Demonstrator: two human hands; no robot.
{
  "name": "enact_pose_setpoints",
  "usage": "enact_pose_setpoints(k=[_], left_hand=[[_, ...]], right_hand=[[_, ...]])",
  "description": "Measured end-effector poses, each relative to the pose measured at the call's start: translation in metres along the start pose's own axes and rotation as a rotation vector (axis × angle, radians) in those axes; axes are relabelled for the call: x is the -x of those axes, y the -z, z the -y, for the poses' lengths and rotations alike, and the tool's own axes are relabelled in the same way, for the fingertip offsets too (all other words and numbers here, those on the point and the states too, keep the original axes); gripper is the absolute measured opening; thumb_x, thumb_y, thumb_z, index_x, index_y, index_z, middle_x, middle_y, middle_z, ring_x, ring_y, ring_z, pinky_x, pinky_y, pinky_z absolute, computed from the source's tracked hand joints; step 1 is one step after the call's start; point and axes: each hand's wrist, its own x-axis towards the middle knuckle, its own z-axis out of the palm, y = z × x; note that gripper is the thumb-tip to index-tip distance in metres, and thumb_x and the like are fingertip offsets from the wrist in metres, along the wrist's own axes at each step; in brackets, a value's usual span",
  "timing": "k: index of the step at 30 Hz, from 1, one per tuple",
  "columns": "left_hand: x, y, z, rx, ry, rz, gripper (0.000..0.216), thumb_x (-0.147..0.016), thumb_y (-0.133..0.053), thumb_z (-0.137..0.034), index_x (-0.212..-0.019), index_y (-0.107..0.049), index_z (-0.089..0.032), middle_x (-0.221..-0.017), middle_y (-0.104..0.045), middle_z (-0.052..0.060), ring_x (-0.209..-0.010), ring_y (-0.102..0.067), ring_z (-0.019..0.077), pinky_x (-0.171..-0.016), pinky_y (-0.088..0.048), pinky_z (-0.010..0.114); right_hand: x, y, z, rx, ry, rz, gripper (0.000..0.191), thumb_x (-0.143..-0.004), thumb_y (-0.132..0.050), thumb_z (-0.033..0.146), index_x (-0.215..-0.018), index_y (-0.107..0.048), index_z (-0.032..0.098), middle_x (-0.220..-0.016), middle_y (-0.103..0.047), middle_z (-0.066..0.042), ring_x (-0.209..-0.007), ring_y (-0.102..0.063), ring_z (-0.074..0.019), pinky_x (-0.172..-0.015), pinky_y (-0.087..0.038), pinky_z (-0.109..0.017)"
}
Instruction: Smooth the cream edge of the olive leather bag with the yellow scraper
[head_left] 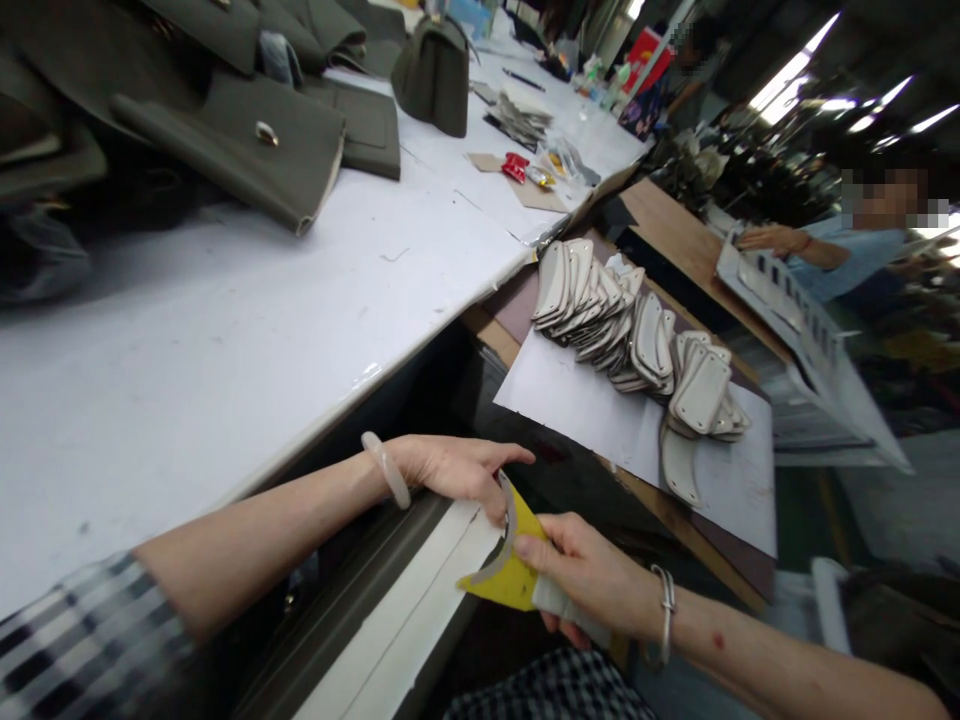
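My right hand is closed around a yellow curved piece with a pale grey edge along its hollow side. Some whitish material, too unclear to name, shows under the same fingers. My left hand has one finger stretched out and the thumb bent down beside the yellow piece's upper tip. Thumb and finger are apart; whether the thumb presses on the piece is unclear. Below both hands lies a long off-white strip with a dark line down its length, on a dark olive item that looks like leather.
Stacks of pale grey curved pieces lie on white paper to the right. Olive bags cover the far left of the white table. Red and yellow packets lie further back. Another person works at the far right.
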Motion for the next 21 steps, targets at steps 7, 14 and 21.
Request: enact_pose_setpoints(k=[7, 14, 21], left_hand=[[-0.002, -0.001, 0.008, 0.143, -0.077, -0.019, 0.113, -0.053, -0.064, -0.017, -0.154, -0.014, -0.020, -0.103, -0.064, 0.005, -0.084, -0.063, 0.0222, -0.068, -0.049, 0.030], [0.012, -0.004, 0.009, 0.276, -0.174, -0.084, 0.103, -0.053, -0.061, -0.017, -0.149, -0.025, -0.016, -0.114, -0.063, 0.008, -0.092, -0.061, 0.0212, -0.078, -0.047, 0.033], [0.056, -0.015, 0.015, 0.170, -0.147, -0.342, 0.054, -0.090, -0.054, -0.043, -0.137, -0.050, -0.017, -0.137, -0.059, 0.007, -0.123, -0.054, 0.0229, -0.106, -0.040, 0.033]], right_hand=[[-0.004, -0.008, 0.004, -0.049, 0.019, -0.002, 0.054, -0.083, -0.050, 0.071, -0.092, -0.047, 0.018, -0.049, -0.058, 0.003, -0.030, -0.048, -0.0090, -0.028, -0.036, -0.014], [-0.012, -0.023, 0.004, -0.163, 0.022, -0.022, 0.059, -0.080, -0.050, 0.076, -0.089, -0.048, 0.018, -0.047, -0.060, 0.001, -0.030, -0.051, -0.0120, -0.027, -0.038, -0.016], [-0.013, -0.058, 0.007, -0.384, -0.053, -0.029, 0.058, -0.098, -0.030, 0.059, -0.074, -0.055, 0.012, -0.041, -0.056, -0.005, -0.028, -0.051, -0.0139, -0.026, -0.042, -0.020]])
